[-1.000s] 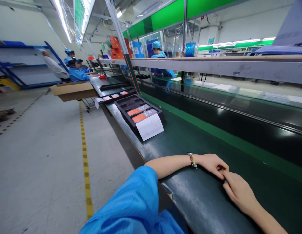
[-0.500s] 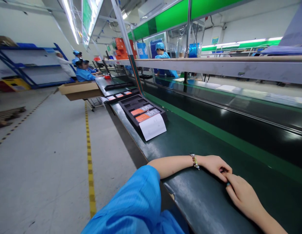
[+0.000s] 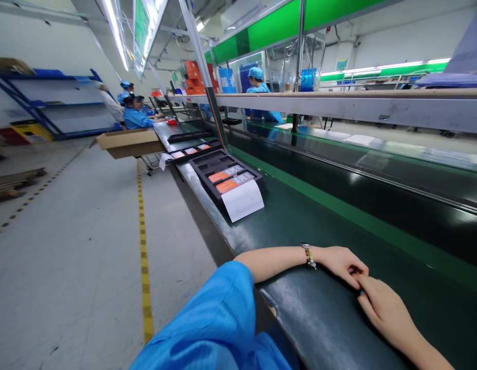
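Observation:
My left hand [image 3: 344,264] rests palm down on the dark green conveyor belt [image 3: 300,226], a bead bracelet [image 3: 309,255] on its wrist. My right hand [image 3: 381,308] lies beside it, fingertips touching the left hand's fingers. Neither hand holds anything. Further up the belt sits a black tray [image 3: 223,174] with two orange and grey packets [image 3: 231,180] in it and a white paper sheet [image 3: 243,200] hanging over its near edge. Another black tray [image 3: 192,151] lies beyond it.
An open cardboard box [image 3: 130,142] juts out over the aisle at the left. Several people in blue coats [image 3: 136,114] work further along the line. A grey shelf rail [image 3: 338,105] runs above the belt. A yellow floor line [image 3: 145,267] marks the aisle.
The view has drifted slightly to the left, so everything sits a little further right. My hands stay resting together on the belt.

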`<state>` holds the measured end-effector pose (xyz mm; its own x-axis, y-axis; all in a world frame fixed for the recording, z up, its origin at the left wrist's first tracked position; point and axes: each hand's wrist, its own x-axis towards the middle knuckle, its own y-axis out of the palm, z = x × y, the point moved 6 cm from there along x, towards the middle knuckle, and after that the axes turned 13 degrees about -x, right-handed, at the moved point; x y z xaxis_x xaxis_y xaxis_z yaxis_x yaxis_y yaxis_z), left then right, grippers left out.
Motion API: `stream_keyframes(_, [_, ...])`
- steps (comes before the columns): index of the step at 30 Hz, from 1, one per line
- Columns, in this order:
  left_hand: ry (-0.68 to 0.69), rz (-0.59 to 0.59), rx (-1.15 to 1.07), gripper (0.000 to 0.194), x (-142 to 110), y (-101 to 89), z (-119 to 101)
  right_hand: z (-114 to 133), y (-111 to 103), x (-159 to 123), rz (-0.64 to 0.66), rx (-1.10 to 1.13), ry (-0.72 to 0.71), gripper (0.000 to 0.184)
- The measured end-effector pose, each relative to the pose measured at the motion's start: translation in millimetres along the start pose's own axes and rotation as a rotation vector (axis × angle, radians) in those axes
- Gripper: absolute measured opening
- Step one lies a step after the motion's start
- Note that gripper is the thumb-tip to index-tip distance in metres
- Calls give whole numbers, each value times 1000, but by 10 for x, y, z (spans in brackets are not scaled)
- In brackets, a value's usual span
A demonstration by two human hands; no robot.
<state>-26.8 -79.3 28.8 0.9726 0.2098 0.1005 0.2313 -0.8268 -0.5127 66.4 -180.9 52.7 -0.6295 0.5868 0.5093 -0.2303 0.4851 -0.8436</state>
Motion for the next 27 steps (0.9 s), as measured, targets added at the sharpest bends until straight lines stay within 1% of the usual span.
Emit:
stream_keyframes(5, [-14,1,8,21,-10,0,-16,-10,15,-6,17,-9,-2,20])
stream_keyframes(11, [-12,4,-28,21,-4,11,-4,-7,-12,-11,-19,-35,-12,23])
stream_keyframes(14, [-15,-1,-24,21,0,7,11,-5,-5,-17,-8,-22,-5,22])
stream_keyframes(18, [-27,7,-28,22,-10,7,-10,-3,1,-20,24,24,22,21])
stream_keyframes(22, [-32,-11,-31,24,-36,-3,-88,-4,4,-1,65,86,62,22])
stream_keyframes(27, [-100,-56,-28,19,-86,-66,-139,17,67,70,178,178,131,26])
